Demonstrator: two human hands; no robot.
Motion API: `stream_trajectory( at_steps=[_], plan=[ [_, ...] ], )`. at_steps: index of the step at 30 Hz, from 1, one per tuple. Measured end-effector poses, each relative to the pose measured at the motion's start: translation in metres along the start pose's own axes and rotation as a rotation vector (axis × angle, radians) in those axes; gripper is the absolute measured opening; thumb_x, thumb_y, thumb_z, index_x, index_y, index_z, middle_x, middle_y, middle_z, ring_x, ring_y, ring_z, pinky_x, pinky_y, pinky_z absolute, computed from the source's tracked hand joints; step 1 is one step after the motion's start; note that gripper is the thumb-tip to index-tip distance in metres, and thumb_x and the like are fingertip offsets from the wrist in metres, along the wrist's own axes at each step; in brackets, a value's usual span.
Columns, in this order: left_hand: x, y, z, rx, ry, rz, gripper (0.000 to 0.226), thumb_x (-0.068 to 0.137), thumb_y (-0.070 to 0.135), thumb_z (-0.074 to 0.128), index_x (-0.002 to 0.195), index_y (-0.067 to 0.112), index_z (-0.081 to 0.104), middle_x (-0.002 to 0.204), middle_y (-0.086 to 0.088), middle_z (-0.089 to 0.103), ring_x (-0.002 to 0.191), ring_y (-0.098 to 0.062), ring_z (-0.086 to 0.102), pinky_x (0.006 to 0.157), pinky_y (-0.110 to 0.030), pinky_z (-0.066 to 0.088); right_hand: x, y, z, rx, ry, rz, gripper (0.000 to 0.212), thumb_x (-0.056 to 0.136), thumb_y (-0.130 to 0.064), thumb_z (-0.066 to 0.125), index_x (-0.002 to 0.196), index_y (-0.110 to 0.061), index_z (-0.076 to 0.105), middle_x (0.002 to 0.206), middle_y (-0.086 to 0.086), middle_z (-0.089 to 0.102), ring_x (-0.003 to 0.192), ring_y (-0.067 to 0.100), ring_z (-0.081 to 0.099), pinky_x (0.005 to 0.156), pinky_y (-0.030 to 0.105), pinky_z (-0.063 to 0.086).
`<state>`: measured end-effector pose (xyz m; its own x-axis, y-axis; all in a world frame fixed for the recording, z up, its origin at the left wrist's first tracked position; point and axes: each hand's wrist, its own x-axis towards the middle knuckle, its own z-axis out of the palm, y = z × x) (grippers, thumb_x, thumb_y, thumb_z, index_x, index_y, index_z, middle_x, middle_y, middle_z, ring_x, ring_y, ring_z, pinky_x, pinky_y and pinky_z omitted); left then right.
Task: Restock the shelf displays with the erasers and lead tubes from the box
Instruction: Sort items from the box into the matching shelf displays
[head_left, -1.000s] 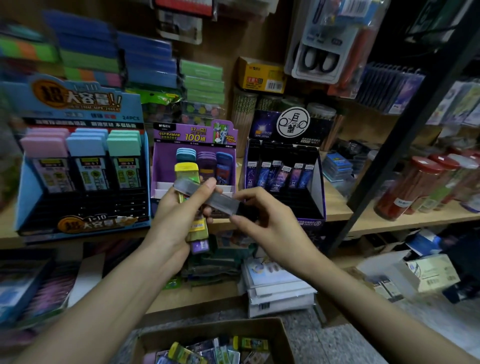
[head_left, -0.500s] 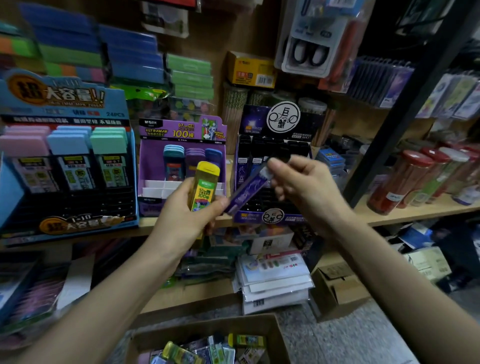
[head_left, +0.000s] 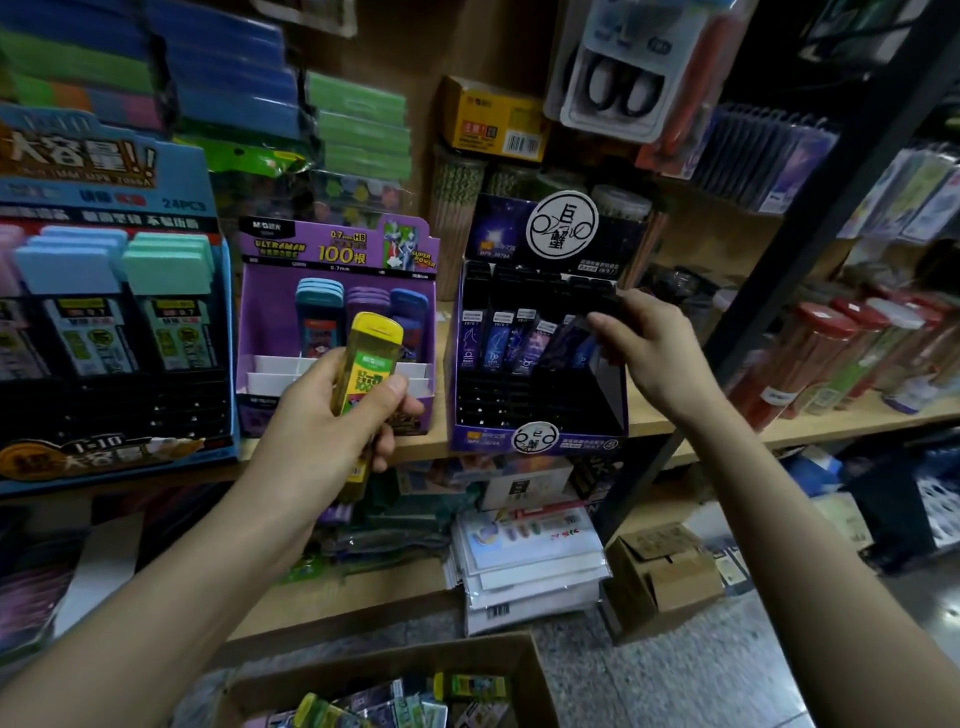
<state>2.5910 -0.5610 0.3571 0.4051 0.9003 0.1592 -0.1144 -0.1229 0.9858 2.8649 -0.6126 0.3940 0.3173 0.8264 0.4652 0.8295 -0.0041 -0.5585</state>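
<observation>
**A:** Slotting a dark lead tube (head_left: 584, 332) into the black display (head_left: 540, 410) right now. The right hand (head_left: 649, 353) pinches its top at the right end of the back row, and I'd say it's not let go yet. The left hand (head_left: 332, 415) is wrapped around a yellow tube (head_left: 371, 358) in front of the purple display (head_left: 337, 332), thumb pressed on the label. There may be more tubes under that one, can't tell.

**B:** So how far along is it?

**A:** Early-to-middle, I reckon. The black display only has its back row filled, with the front slots bare. The purple one has empty white dividers up front. The box (head_left: 395, 691) on the floor is far from empty.

**B:** Counts?

**A:** About five tubes standing in the black display plus the one going in. Three colour stacks in the purple one: teal, purple, blue. The blue display (head_left: 104, 322) on the left shows at least two columns, blue and green. The box lot is too jumbled to count.
</observation>
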Motion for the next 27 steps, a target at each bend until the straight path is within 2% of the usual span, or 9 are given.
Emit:
stream_trajectory(
  at_steps=[3, 8, 10, 14, 19, 22, 23, 25, 27],
  plan=[
    [-0.001, 0.001, -0.001, 0.023, 0.005, 0.002, 0.007, 0.091, 0.022, 0.055, 0.095, 0.018, 0.057, 0.077, 0.004, 0.071, 0.048, -0.004, 0.052, 0.044, -0.018, 0.046, 0.005, -0.001, 0.004, 0.069, -0.05, -0.004, 0.021, 0.094, -0.015, 0.055, 0.082, 0.002, 0.055, 0.073, 0.014, 0.056, 0.068, 0.021, 0.052, 0.063, 0.032, 0.04],
    [-0.003, 0.003, 0.0, 0.041, 0.007, 0.001, 0.012, 0.091, 0.021, 0.055, 0.101, 0.014, 0.057, 0.077, 0.004, 0.071, 0.048, -0.004, 0.052, 0.045, -0.018, 0.047, 0.014, -0.002, 0.018, 0.162, -0.058, 0.048, 0.031, 0.094, -0.015, 0.056, 0.065, -0.022, 0.047, 0.061, -0.004, 0.05, 0.052, 0.0, 0.044, 0.053, 0.017, 0.036],
    [-0.003, 0.002, 0.0, 0.031, 0.006, -0.006, 0.012, 0.091, 0.02, 0.055, 0.101, 0.014, 0.057, 0.076, 0.004, 0.072, 0.048, -0.004, 0.052, 0.044, -0.018, 0.047, 0.016, 0.001, 0.027, 0.157, -0.065, 0.087, 0.027, 0.094, -0.014, 0.056, 0.067, -0.018, 0.051, 0.062, -0.002, 0.053, 0.054, 0.005, 0.048, 0.054, 0.02, 0.04],
    [-0.004, 0.001, 0.001, 0.015, -0.006, -0.011, 0.012, 0.09, 0.021, 0.056, 0.1, 0.016, 0.057, 0.074, 0.004, 0.072, 0.048, -0.004, 0.053, 0.044, -0.018, 0.047, 0.018, 0.005, 0.04, 0.045, -0.019, 0.109, 0.026, 0.094, -0.018, 0.055, 0.079, 0.003, 0.06, 0.066, 0.009, 0.062, 0.054, 0.014, 0.057, 0.062, 0.034, 0.049],
    [-0.007, 0.003, 0.001, -0.027, -0.017, -0.033, 0.018, 0.082, 0.028, 0.061, 0.097, 0.019, 0.06, 0.074, 0.0, 0.072, 0.05, -0.006, 0.059, 0.047, -0.019, 0.051, 0.016, -0.001, 0.035, -0.235, 0.035, 0.072, 0.031, 0.093, -0.027, 0.056, 0.085, 0.001, 0.067, 0.084, 0.02, 0.07, 0.084, 0.034, 0.063, 0.072, 0.036, 0.045],
    [-0.009, 0.007, 0.003, -0.045, -0.033, -0.041, 0.028, 0.074, 0.035, 0.063, 0.095, 0.017, 0.061, 0.073, -0.002, 0.072, 0.05, -0.009, 0.061, 0.047, -0.02, 0.051, 0.012, -0.016, 0.021, -0.409, 0.111, 0.072, 0.041, 0.094, -0.04, 0.052, 0.083, -0.002, 0.066, 0.082, 0.019, 0.068, 0.082, 0.036, 0.063, 0.071, 0.042, 0.049],
    [-0.01, 0.008, 0.004, -0.052, -0.042, -0.039, 0.03, 0.072, 0.036, 0.063, 0.095, 0.017, 0.06, 0.072, -0.003, 0.072, 0.05, -0.01, 0.062, 0.047, -0.021, 0.051, 0.011, -0.025, 0.014, -0.366, 0.151, 0.053, 0.044, 0.094, -0.041, 0.05, 0.079, -0.002, 0.065, 0.075, 0.017, 0.066, 0.077, 0.035, 0.062, 0.069, 0.043, 0.049],
    [-0.01, 0.009, 0.005, -0.054, -0.059, -0.038, 0.028, 0.073, 0.034, 0.063, 0.094, 0.016, 0.06, 0.069, -0.003, 0.071, 0.049, -0.011, 0.061, 0.046, -0.021, 0.051, 0.007, -0.048, 0.004, -0.068, 0.131, 0.027, 0.044, 0.096, -0.04, 0.048, 0.075, -0.004, 0.064, 0.063, 0.011, 0.061, 0.065, 0.029, 0.061, 0.063, 0.04, 0.048],
    [-0.01, 0.009, 0.007, -0.047, -0.07, -0.043, 0.019, 0.078, 0.026, 0.064, 0.093, 0.015, 0.059, 0.064, -0.003, 0.069, 0.046, -0.011, 0.06, 0.044, -0.02, 0.049, -0.003, -0.079, 0.008, 0.316, -0.058, 0.074, 0.035, 0.096, -0.036, 0.049, 0.079, -0.01, 0.066, 0.062, 0.003, 0.059, 0.055, 0.013, 0.057, 0.053, 0.03, 0.046]
  ],
)
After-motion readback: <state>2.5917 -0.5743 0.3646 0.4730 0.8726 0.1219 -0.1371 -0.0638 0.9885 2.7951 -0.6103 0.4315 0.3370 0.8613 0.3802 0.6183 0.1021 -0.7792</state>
